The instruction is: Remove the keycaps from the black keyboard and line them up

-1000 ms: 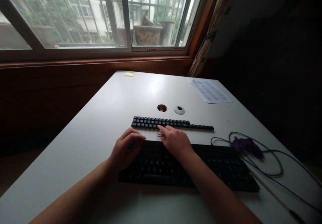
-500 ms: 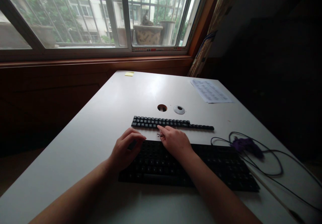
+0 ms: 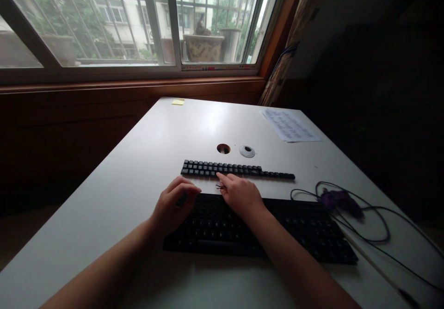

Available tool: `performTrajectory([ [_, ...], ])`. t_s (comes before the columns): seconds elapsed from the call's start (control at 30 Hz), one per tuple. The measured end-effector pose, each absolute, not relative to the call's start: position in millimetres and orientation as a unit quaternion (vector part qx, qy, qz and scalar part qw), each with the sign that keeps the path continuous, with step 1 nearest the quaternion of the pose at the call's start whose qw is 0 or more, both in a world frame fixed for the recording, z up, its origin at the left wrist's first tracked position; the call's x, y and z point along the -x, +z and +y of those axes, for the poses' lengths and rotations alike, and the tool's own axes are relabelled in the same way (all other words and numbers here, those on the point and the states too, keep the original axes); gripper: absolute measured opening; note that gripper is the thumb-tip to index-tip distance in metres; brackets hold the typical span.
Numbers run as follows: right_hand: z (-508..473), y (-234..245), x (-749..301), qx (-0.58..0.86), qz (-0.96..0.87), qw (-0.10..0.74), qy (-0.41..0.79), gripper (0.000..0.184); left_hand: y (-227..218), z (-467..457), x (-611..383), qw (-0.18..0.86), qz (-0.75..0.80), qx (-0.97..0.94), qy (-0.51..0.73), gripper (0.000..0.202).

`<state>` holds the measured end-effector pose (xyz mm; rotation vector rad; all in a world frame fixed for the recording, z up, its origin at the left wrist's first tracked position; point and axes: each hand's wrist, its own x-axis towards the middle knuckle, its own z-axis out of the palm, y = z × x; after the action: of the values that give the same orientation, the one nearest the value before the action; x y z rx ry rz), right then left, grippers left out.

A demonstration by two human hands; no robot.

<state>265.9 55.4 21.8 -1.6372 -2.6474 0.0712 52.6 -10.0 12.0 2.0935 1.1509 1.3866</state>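
Note:
A black keyboard (image 3: 298,228) lies on the white desk (image 3: 138,175) in front of me. My left hand (image 3: 171,209) rests curled on its far left corner, fingertips bent down onto the edge. My right hand (image 3: 241,193) sits over the keyboard's back edge, fingers closed in a pinch on a small thin wire tool (image 3: 219,187) that sticks out to the left. Just beyond lie rows of loose black keycaps (image 3: 236,169) set side by side on the desk.
A black cable (image 3: 364,221) with a purple tie (image 3: 338,199) loops at the right. A cable hole (image 3: 223,149) and its white cap (image 3: 247,151) sit behind the keycaps. A printed sheet (image 3: 290,126) and a yellow note (image 3: 178,101) lie farther back, under the window.

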Motion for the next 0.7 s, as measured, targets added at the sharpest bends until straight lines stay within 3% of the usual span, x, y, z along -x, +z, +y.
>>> performTrajectory([
  [0.7,55.4,22.2,-265.9,0.520,-0.854,0.022,0.020,0.047,13.7,-9.7,-52.8,0.184,0.410,-0.743,0.495,0.019],
])
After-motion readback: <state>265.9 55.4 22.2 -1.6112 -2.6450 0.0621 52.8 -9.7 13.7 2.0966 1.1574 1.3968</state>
